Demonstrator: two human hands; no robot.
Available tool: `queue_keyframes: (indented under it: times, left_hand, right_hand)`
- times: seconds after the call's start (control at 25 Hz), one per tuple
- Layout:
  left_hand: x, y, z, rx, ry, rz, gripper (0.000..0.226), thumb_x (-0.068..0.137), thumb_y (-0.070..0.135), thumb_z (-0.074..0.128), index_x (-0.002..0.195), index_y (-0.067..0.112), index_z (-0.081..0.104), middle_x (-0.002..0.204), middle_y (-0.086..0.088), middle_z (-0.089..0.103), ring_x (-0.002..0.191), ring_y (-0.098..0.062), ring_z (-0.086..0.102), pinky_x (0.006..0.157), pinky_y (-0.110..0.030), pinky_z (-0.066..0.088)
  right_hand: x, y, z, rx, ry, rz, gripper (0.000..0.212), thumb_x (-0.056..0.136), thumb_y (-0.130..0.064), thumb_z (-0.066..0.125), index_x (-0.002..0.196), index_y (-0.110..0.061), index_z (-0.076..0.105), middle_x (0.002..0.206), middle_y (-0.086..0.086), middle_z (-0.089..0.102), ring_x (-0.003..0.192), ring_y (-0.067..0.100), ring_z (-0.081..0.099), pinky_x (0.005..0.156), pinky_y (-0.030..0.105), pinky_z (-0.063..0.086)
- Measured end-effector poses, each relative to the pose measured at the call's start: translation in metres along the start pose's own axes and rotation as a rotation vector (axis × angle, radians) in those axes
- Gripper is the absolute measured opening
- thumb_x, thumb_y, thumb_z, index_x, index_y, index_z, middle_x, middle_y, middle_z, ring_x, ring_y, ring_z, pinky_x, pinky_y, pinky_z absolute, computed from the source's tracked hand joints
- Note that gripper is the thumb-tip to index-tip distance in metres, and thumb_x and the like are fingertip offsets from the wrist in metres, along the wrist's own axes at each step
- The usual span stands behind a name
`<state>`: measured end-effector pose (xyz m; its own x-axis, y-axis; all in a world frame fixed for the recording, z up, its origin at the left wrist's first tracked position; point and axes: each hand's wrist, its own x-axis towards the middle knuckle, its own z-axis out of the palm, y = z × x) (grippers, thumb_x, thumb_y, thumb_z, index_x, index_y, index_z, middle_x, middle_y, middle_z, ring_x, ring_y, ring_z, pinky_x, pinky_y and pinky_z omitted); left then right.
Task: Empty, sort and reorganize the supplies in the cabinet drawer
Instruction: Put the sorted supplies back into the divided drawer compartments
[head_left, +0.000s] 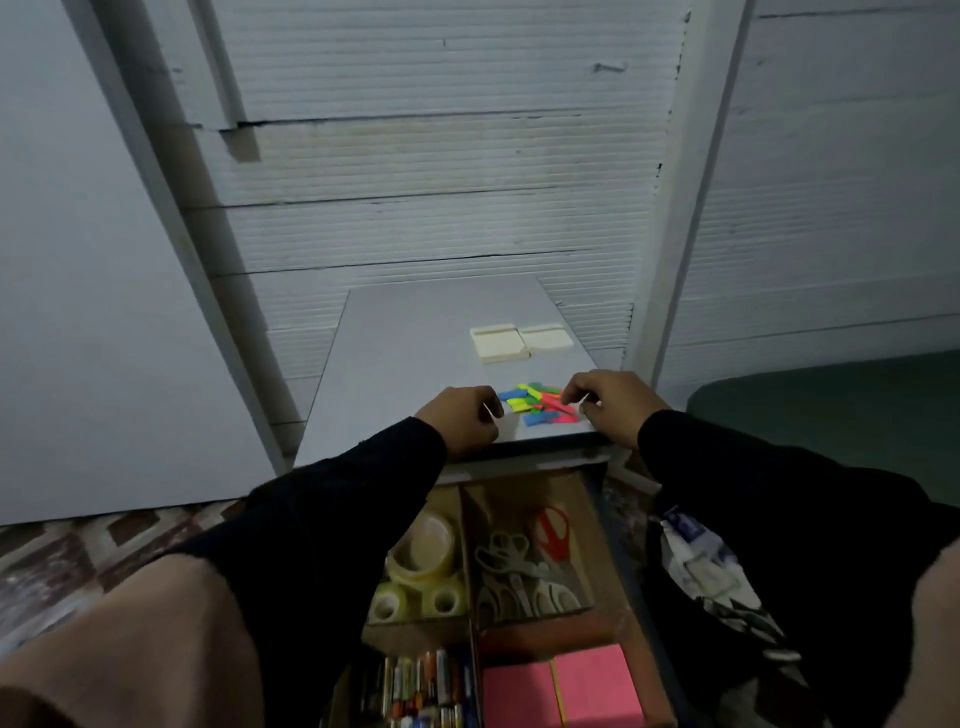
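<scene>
A loose pile of small bright index tabs (537, 405), blue, green, yellow and pink, lies near the front edge of the grey cabinet top (405, 364). My left hand (465, 421) is just left of the pile, fingers pinched, with a thin pale sliver at the fingertips. My right hand (610, 408) is at the pile's right edge, pinched the same way on a similar pale sliver. I cannot tell what the slivers are. Two pale yellow sticky-note pads (522, 343) lie side by side farther back. The open drawer (613, 551) is below my arms.
The drawer's cardboard compartments hold clear tape rolls (423, 566), scissors (524, 561), batteries and pens (421, 686) and pink sticky-note pads (561, 686). A corrugated wall stands behind the cabinet, a white panel on the left, a green surface (831, 431) on the right.
</scene>
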<state>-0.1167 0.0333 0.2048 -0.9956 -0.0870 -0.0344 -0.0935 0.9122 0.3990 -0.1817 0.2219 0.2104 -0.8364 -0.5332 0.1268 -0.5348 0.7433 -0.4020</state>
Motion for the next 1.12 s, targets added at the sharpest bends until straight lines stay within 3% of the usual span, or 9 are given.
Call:
queue_keyframes:
  times: [0.12, 0.24, 0.52, 0.64, 0.76, 0.84, 0.92, 1.0, 1.12]
  left_hand:
    - [0.037, -0.012, -0.005, 0.051, 0.032, 0.001, 0.034, 0.092, 0.016, 0.050, 0.126, 0.015, 0.054, 0.126, -0.004, 0.059, 0.112, -0.021, 0.055, 0.096, -0.028, 0.041]
    - [0.071, -0.027, -0.002, 0.126, 0.022, 0.012, 0.042, 0.094, 0.017, 0.047, 0.136, 0.015, 0.046, 0.138, -0.006, 0.049, 0.124, -0.023, 0.047, 0.104, -0.031, 0.037]
    - [0.141, -0.051, 0.017, 0.222, -0.024, 0.029, 0.057, 0.096, 0.031, 0.044, 0.148, 0.024, 0.021, 0.158, 0.005, 0.014, 0.141, -0.021, 0.026, 0.110, -0.045, 0.030]
    - [0.145, -0.051, 0.028, 0.272, 0.076, 0.043, 0.043, 0.097, 0.039, 0.037, 0.138, 0.025, 0.037, 0.146, 0.002, 0.039, 0.134, -0.019, 0.035, 0.104, -0.042, 0.028]
    - [0.146, -0.051, 0.024, 0.331, 0.275, 0.094, 0.038, 0.095, 0.040, 0.029, 0.110, 0.021, 0.057, 0.115, -0.001, 0.063, 0.112, -0.024, 0.055, 0.095, -0.037, 0.028]
    - [0.150, -0.054, 0.017, 0.292, 0.327, 0.073, 0.028, 0.097, 0.030, 0.034, 0.111, 0.021, 0.056, 0.112, -0.003, 0.065, 0.108, -0.025, 0.057, 0.095, -0.034, 0.027]
    - [0.157, -0.057, 0.014, 0.251, 0.374, 0.003, 0.029, 0.098, 0.027, 0.039, 0.125, 0.023, 0.047, 0.124, -0.003, 0.059, 0.117, -0.025, 0.052, 0.098, -0.036, 0.027]
    - [0.166, -0.062, 0.014, 0.218, 0.315, -0.088, 0.048, 0.098, 0.035, 0.041, 0.143, 0.024, 0.029, 0.146, -0.004, 0.038, 0.132, -0.027, 0.037, 0.104, -0.041, 0.026]
    - [0.178, -0.069, 0.011, 0.137, 0.084, -0.201, 0.071, 0.093, 0.050, 0.046, 0.150, 0.024, 0.011, 0.155, -0.002, 0.022, 0.141, -0.029, 0.021, 0.109, -0.048, 0.021]
  right_hand:
    - [0.039, 0.008, -0.001, -0.050, 0.006, -0.011, 0.029, 0.092, -0.003, 0.048, 0.116, -0.009, 0.063, 0.123, 0.008, 0.061, 0.112, 0.022, 0.056, 0.089, 0.021, 0.038]
    - [0.076, 0.020, 0.000, -0.110, -0.025, -0.002, 0.032, 0.093, -0.011, 0.051, 0.124, -0.010, 0.057, 0.131, 0.007, 0.056, 0.119, 0.023, 0.052, 0.096, 0.025, 0.037]
    - [0.155, 0.046, 0.021, -0.292, -0.219, 0.037, 0.047, 0.097, -0.030, 0.046, 0.139, -0.008, 0.041, 0.144, 0.013, 0.041, 0.130, 0.027, 0.041, 0.103, 0.030, 0.034]
    - [0.166, 0.056, 0.036, -0.394, -0.243, 0.040, 0.043, 0.099, -0.031, 0.041, 0.136, -0.011, 0.042, 0.141, 0.010, 0.043, 0.130, 0.026, 0.041, 0.102, 0.034, 0.035]
    - [0.166, 0.058, 0.037, -0.404, -0.103, -0.010, 0.031, 0.098, -0.026, 0.040, 0.122, -0.014, 0.055, 0.127, 0.011, 0.058, 0.116, 0.029, 0.053, 0.093, 0.033, 0.039]
    - [0.165, 0.055, 0.031, -0.338, 0.031, -0.059, 0.021, 0.093, -0.023, 0.047, 0.104, -0.016, 0.064, 0.110, 0.008, 0.068, 0.106, 0.029, 0.058, 0.090, 0.032, 0.039]
    - [0.169, 0.059, 0.022, -0.192, 0.063, -0.055, 0.010, 0.087, -0.019, 0.058, 0.093, -0.018, 0.066, 0.100, 0.003, 0.071, 0.102, 0.025, 0.061, 0.091, 0.031, 0.041]
    - [0.176, 0.066, 0.017, -0.110, 0.002, -0.031, 0.024, 0.082, -0.018, 0.067, 0.106, -0.016, 0.063, 0.113, 0.004, 0.066, 0.109, 0.025, 0.059, 0.092, 0.029, 0.041]
    - [0.188, 0.074, 0.021, -0.128, -0.184, 0.050, 0.070, 0.081, -0.026, 0.072, 0.140, -0.018, 0.036, 0.143, 0.008, 0.045, 0.128, 0.027, 0.045, 0.100, 0.028, 0.035]
